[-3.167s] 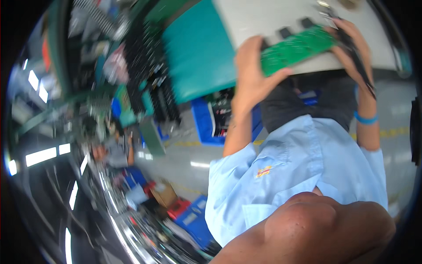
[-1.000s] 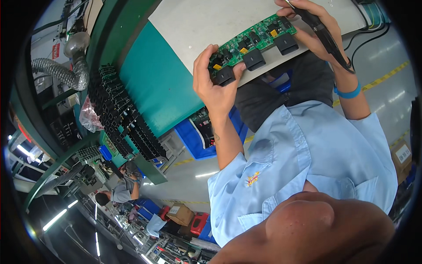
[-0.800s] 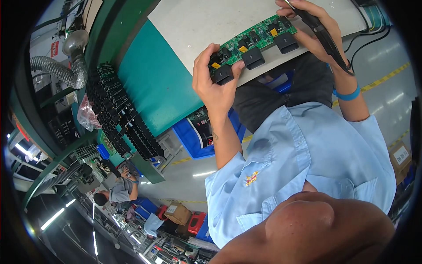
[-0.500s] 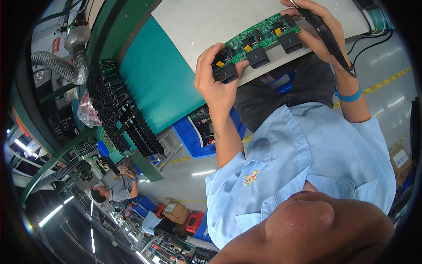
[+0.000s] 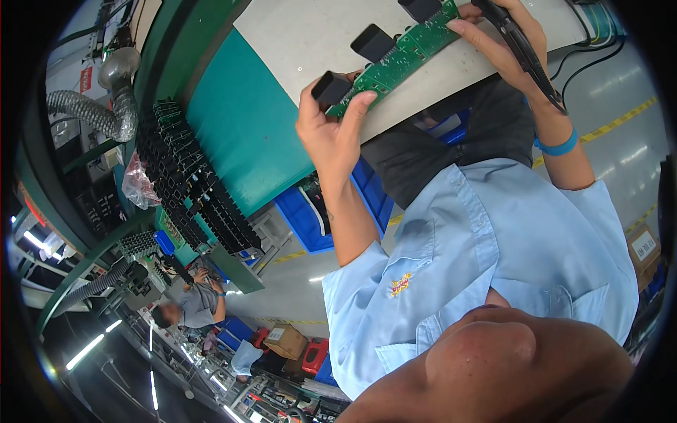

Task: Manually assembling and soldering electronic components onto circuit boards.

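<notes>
A long green circuit board is held up at a slant over the pale bench mat, its soldered underside towards me. Three black block-shaped connectors stick out along its far edge. My left hand grips the board's left end, thumb on the green face and fingers behind. At the other end, my right hand pinches the board with thumb and fingers. That same hand also carries a black corded soldering iron, lying along the palm with its cord over the wrist; its tip is out of frame.
A green mat covers the bench to the left, beside rows of upright black-and-green boards. Below the bench edge sits a blue bin. A ribbed fume duct hangs at far left. Another person works farther off.
The board has been turned over, from its component side to its soldered underside, and the connectors now point away from me. Both hands still hold it, slightly farther left.
</notes>
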Demonstrator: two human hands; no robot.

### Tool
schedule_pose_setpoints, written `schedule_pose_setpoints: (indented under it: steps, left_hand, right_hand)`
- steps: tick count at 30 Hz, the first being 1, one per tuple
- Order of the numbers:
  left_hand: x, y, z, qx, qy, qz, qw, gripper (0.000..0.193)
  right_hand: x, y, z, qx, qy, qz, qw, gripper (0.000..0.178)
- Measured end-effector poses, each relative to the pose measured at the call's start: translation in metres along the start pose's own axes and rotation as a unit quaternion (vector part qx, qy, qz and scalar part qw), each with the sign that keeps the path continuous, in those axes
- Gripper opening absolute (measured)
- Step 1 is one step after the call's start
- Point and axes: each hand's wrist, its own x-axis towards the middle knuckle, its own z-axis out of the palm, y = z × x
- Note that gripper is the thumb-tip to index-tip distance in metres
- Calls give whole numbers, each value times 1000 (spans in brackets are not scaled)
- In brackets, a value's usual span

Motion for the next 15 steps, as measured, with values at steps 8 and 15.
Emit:
schedule_pose_setpoints:
  steps: [8,15]
  left_hand:
    - [16,-7,-2,-50,-15,-84,995,24]
    - [19,-7,4,-54,12,-100,993,22]
  right_hand:
    - [-11,7,-3,111,3,-299,948,48]
    - [-43,-17,14,113,-113,-396,904,34]
